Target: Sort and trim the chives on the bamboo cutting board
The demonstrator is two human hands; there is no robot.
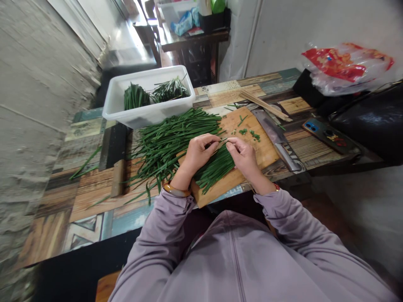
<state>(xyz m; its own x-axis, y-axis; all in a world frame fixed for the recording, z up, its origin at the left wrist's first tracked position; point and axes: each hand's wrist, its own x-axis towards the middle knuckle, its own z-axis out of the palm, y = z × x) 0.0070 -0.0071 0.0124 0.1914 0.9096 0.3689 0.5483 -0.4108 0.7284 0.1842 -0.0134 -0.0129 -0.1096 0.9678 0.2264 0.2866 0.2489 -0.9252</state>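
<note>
Over the cutting board (pixel 266 147), my left hand (pixel 201 152) and my right hand (pixel 242 154) are close together, fingertips pinched. Between them runs a short, thin chive stalk (pixel 223 139); its fine detail is too small to make out. Under my hands lies an aligned bunch of garlic chives (pixel 217 170), its lower ends toward me. A larger heap of loose chives (pixel 176 132) spreads left of the board. Small cut bits of chive (pixel 255 135) are scattered on its right part. A cleaver (pixel 273 131) rests along the board's right edge, handle toward me.
A white plastic tub (pixel 146 117) holding chive bundles stands at the back left. Flat wooden sticks (pixel 266 105) lie behind the cleaver. To the right are a phone (pixel 330 136) and a plastic bag (pixel 349 69). A dark slab (pixel 113 147) and wooden block (pixel 118 178) lie left.
</note>
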